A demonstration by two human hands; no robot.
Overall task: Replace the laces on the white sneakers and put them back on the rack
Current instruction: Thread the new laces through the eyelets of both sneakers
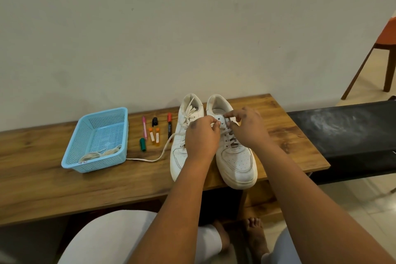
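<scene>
Two white sneakers stand side by side on the wooden table point(64, 186), toes toward me. My left hand point(201, 137) lies over the left sneaker point(182, 156) and pinches a lace end at the top eyelets of the right sneaker point(235, 163). My right hand point(246, 126) pinches the grey lace point(228, 135) on that shoe's other side. A loose white lace point(150, 159) trails from the left sneaker across the table toward a blue basket point(75, 152), in which coiled cream laces point(100, 153) lie.
Several markers, a pink pen point(144, 127) and small orange vials point(154, 136) lie between basket and shoes. A black bench point(342, 130) adjoins the table on the right, an orange chair point(385, 34) behind it. My knees and bare feet show below the table edge.
</scene>
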